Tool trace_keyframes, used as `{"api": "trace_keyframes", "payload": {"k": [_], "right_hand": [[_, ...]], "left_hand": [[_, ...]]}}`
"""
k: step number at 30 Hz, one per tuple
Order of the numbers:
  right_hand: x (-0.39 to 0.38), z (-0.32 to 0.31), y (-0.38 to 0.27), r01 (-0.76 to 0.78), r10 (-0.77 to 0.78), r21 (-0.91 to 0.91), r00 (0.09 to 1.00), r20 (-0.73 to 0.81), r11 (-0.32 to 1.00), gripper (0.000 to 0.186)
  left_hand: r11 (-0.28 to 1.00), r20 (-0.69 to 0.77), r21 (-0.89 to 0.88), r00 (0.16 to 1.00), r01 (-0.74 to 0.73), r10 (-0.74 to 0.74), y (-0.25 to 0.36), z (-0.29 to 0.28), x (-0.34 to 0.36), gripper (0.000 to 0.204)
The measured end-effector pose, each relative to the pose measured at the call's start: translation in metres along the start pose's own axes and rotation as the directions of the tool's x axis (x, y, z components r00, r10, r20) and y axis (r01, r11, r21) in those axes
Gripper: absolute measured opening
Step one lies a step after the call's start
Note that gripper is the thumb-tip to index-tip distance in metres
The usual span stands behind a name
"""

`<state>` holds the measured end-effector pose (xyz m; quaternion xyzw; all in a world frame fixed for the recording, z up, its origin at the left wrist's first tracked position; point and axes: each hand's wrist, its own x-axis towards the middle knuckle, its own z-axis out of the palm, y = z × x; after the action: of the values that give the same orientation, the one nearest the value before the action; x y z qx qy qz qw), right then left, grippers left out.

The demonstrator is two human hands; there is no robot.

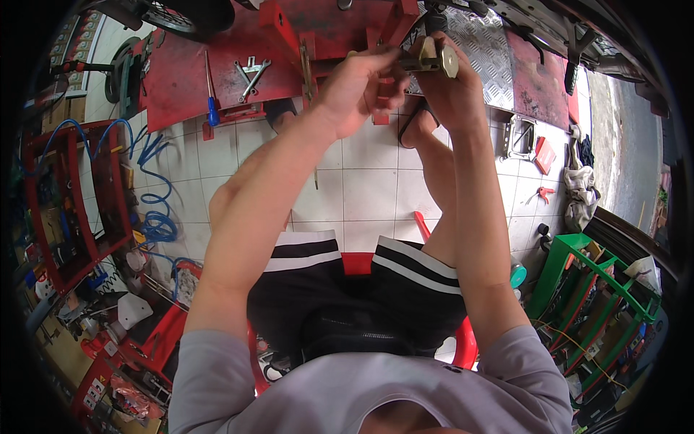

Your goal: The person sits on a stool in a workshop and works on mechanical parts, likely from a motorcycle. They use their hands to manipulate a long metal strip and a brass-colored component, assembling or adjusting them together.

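Observation:
My right hand (455,94) is closed round a brass-coloured metal part with a round, flat end (450,63) and a bracket-like piece beside it. My left hand (358,90) reaches in from the left, fingers curled, its fingertips meeting a dark piece at the part's left side. What those fingers grip is too small to make out. Both hands are raised in front of the red lift platform (173,83). On it, left of my hands, lie a screwdriver with a blue handle (212,110) and several wrenches (253,78).
Red metal uprights (278,32) stand just beyond my left hand. Motorcycle parts hang over the top right, and a tyre (191,18) is at the top left. A coiled blue hose (159,226) and red rack (79,246) are on the left; a green rack (564,264) is on the right.

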<state>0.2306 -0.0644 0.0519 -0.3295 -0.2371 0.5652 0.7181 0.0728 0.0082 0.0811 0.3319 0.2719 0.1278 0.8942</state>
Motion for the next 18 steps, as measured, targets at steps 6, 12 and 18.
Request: {"api": "trace_keyframes", "payload": {"k": [6,12,18], "right_hand": [[0.002,-0.003,0.004,-0.054,0.048,0.063,0.995,0.082,0.997,0.023],[0.000,-0.003,0.002,-0.028,0.029,0.061,1.000,-0.008,0.998,0.020],[-0.001,0.005,-0.002,-0.019,0.020,0.026,0.999,-0.032,0.999,0.020]], "left_hand": [[0.995,0.034,0.100,0.999,0.015,-0.019,-0.004,-0.019,0.005,0.028],[0.999,0.111,0.036,0.994,-0.003,-0.001,0.002,-0.011,0.001,0.018],[0.999,0.095,0.017,0.994,-0.050,0.048,0.000,-0.006,0.002,0.018]]}}
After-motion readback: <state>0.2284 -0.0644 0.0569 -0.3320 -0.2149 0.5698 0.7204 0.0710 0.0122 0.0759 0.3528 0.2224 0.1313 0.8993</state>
